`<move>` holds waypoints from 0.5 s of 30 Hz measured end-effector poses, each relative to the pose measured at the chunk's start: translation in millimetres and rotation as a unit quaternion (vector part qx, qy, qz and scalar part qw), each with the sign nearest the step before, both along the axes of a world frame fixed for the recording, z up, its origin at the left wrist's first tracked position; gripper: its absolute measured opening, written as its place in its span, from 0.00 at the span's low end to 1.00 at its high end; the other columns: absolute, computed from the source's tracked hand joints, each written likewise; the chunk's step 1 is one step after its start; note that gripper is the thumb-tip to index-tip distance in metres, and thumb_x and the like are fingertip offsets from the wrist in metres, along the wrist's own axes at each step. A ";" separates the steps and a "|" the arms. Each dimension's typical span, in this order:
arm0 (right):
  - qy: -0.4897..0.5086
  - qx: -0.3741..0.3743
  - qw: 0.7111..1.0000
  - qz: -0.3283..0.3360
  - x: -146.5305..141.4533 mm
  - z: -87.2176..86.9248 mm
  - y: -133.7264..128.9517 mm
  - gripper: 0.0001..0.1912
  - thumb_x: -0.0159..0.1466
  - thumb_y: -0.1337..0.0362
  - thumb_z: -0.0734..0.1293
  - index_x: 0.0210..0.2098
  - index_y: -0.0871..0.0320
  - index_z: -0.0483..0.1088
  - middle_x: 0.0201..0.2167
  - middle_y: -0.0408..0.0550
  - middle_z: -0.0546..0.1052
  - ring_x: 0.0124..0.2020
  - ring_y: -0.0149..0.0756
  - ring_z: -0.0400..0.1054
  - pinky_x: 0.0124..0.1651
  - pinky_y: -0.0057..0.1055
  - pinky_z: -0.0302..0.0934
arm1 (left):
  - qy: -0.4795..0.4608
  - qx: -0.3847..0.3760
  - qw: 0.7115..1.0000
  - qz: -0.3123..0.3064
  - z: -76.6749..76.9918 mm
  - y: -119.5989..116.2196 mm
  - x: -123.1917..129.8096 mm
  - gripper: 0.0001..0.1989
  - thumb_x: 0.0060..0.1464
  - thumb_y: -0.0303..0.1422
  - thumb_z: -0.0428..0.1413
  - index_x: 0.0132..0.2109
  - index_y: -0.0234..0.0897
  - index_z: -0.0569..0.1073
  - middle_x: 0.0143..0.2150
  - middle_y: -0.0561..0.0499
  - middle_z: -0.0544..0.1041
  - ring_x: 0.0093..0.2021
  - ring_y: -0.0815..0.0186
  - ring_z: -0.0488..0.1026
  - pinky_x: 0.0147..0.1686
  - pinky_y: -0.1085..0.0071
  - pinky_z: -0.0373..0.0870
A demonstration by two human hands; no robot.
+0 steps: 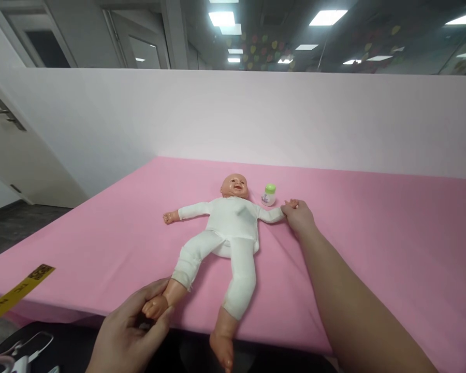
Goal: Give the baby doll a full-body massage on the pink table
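Observation:
A baby doll (pixel 233 220) with a white cloth body and hard plastic head, hands and feet lies on its back on a pink-covered table (pixel 357 233). Its head points to the far side and its feet reach the near edge. My left hand (pixel 130 326) is closed around the doll's foot on the left, thumb and fingers on either side of the ankle. On the right, my right hand (pixel 299 215) pinches the doll's hand at the wrist, with its small fingers showing above mine. Close to the doll's head stands a small jar (pixel 269 195) with a green lid.
A white wall (pixel 256 119) rises behind the table, with glass above it. At the left is a door (pixel 19 140) with a handle. A yellow strip (pixel 19 294) with printing juts in at the lower left, above a white cable (pixel 39 347).

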State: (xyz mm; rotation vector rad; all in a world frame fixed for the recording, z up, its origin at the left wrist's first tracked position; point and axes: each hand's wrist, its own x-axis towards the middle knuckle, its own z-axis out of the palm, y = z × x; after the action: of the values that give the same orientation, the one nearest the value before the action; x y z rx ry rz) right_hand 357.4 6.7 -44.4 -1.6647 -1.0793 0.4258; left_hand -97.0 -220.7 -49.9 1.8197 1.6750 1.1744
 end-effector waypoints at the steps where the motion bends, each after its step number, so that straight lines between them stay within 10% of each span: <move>1: -0.005 0.009 1.000 -0.006 -7.4 6.1 -2.6 0.29 0.58 0.58 0.75 0.57 0.54 0.71 0.51 0.54 0.81 0.46 0.46 0.78 0.48 0.38 0.73 | -0.002 0.000 1.000 0.001 1.6 3.1 1.4 0.23 0.55 0.43 0.66 0.57 0.43 0.80 0.49 0.50 0.86 0.45 0.58 0.86 0.43 0.74 0.82; 7: -0.123 0.122 0.976 0.132 -81.4 38.1 -33.7 0.22 0.64 0.60 0.71 0.58 0.48 0.72 0.50 0.45 0.82 0.42 0.40 0.78 0.50 0.37 0.71 | -0.040 -0.001 0.999 -0.008 22.0 32.0 19.6 0.26 0.58 0.45 0.65 0.61 0.41 0.78 0.55 0.47 0.84 0.51 0.55 0.83 0.48 0.68 0.82; 15: -0.346 0.155 0.877 0.295 -123.3 30.8 -41.6 0.12 0.68 0.72 0.67 0.47 0.53 0.78 0.46 0.47 0.83 0.47 0.43 0.74 0.51 0.39 0.65 | -0.026 0.041 0.998 -0.026 55.2 84.1 66.1 0.25 0.58 0.43 0.64 0.60 0.41 0.79 0.45 0.50 0.85 0.37 0.61 0.81 0.38 0.68 0.79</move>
State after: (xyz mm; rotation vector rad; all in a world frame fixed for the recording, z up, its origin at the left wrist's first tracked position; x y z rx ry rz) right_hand 234.2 -34.9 -13.6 -1.1790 -2.0923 0.0028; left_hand -30.9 -136.7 5.3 1.8545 1.5623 1.2732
